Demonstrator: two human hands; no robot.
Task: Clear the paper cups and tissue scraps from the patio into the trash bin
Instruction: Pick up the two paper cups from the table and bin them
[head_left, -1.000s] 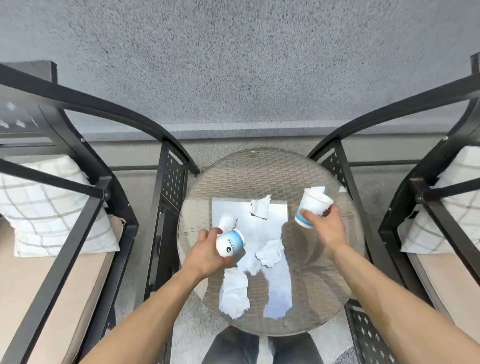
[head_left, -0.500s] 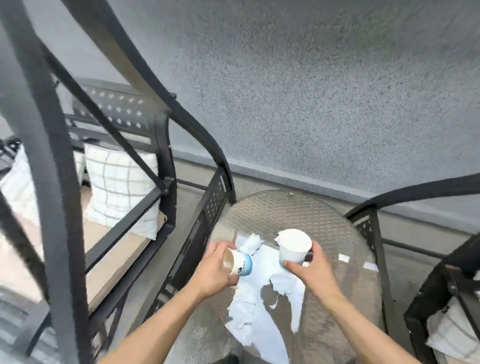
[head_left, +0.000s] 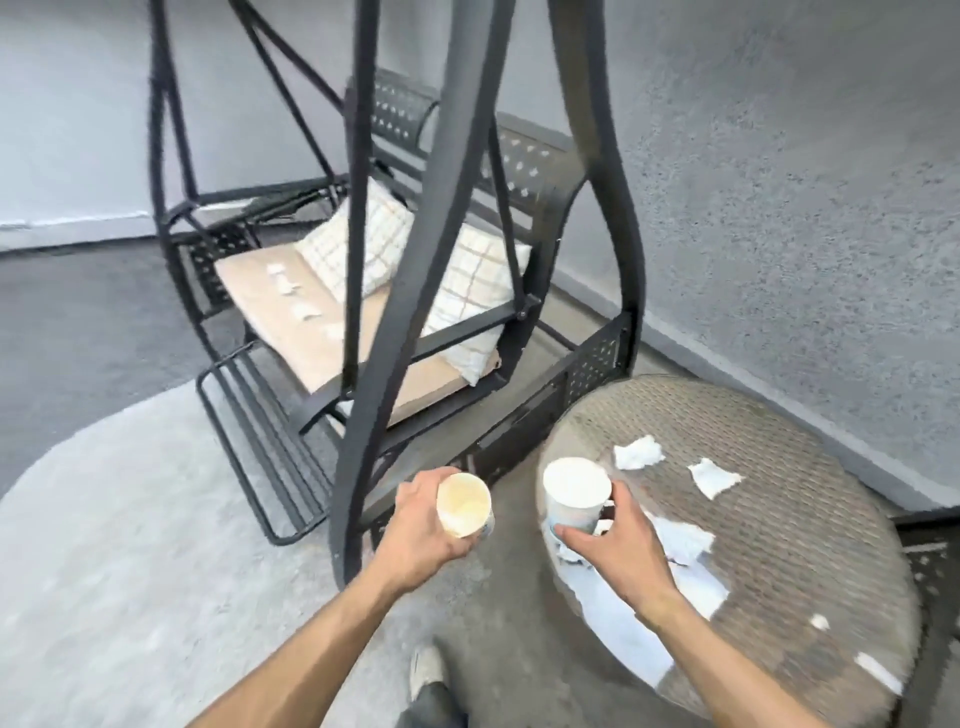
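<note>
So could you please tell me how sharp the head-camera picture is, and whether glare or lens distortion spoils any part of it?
Head view: motion blur softens the swing frame and the seat scraps; the wide lens bows the frame posts; pale sky glare on the glass table washes out the tissue scraps near the right hand; both cups, left and right, stay readable; light is soft, without hard shadows.

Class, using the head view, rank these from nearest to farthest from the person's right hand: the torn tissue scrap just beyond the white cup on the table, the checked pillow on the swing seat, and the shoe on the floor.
From the right hand:
1. Tissue scrap, on the round table just beyond the hand.
2. Shoe, on the floor below, towards the left.
3. Checked pillow, up on the swing seat, far left.
</note>
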